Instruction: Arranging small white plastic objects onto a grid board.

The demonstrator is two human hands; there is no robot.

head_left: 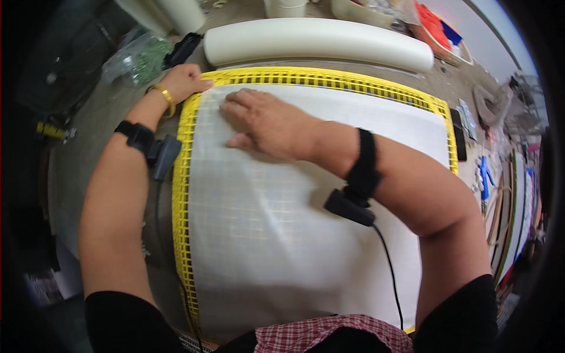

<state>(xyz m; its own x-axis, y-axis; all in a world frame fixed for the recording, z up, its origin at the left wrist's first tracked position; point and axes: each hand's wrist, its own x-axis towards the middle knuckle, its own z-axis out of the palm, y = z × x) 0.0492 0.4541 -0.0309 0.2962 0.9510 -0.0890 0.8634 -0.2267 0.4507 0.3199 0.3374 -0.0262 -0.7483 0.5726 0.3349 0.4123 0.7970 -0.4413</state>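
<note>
A thin white sheet (259, 200) lies spread over a yellow plastic mesh (183, 194), whose grid shows faintly through it and whose edges stick out along the far and left sides. At the far left corner my left hand (181, 83) is closed, its thumb and fingers pinching the mesh edge by the sheet's corner. My right hand (268, 125) rests palm down on the sheet, a little to the right of that corner, with its fingers stretched out and nothing held. Faint creases run through the middle of the sheet.
A thick white roll (318, 42) lies just beyond the mesh. A clear plastic bag (144, 62) with green contents is at the far left. On the right are a dark flat object (458, 135) and a blue-handled tool (485, 176). A bin (465, 59) stands far right.
</note>
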